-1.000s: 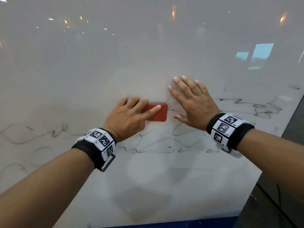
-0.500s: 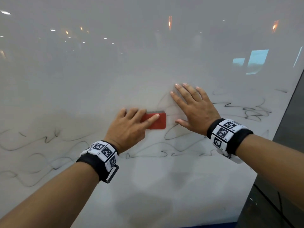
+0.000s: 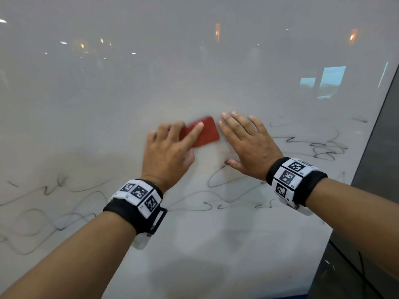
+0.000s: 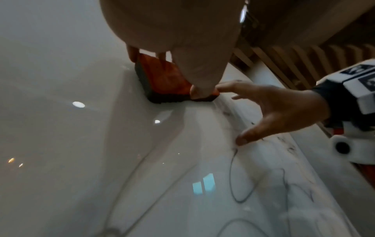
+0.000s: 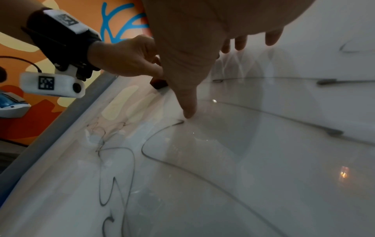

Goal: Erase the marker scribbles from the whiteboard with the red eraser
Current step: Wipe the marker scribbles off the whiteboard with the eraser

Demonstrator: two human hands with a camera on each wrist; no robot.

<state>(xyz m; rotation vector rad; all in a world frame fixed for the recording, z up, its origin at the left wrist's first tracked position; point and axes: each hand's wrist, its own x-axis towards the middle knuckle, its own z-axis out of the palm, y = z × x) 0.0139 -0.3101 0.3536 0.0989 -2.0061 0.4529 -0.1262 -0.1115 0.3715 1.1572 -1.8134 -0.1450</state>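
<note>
The red eraser (image 3: 204, 131) lies tilted against the whiteboard (image 3: 194, 72), its dark felt face on the board (image 4: 162, 77). My left hand (image 3: 170, 147) grips it, index finger along its back and thumb at its lower edge. Just right of the eraser, my right hand (image 3: 248, 143) rests flat on the board with its fingers spread and holds nothing. Black marker scribbles (image 3: 323, 147) run to the right of that hand. A loop (image 3: 216, 180) lies below both hands, and more lines (image 3: 43, 212) wander at lower left. The right wrist view shows the right thumb (image 5: 188, 110) touching the loop's end.
The board's right edge meets a dark frame (image 3: 377, 147). A blue strip (image 3: 280, 296) marks the bottom edge. Ceiling lights and a window reflect in the glossy surface. An orange patterned wall (image 5: 30, 125) lies beyond the board's left edge, wooden slats (image 4: 304, 56) beyond the right.
My left hand has slid the eraser up and tilted it from level to slanted. The lines between the two hands are wiped away. The right hand stays flat on the board.
</note>
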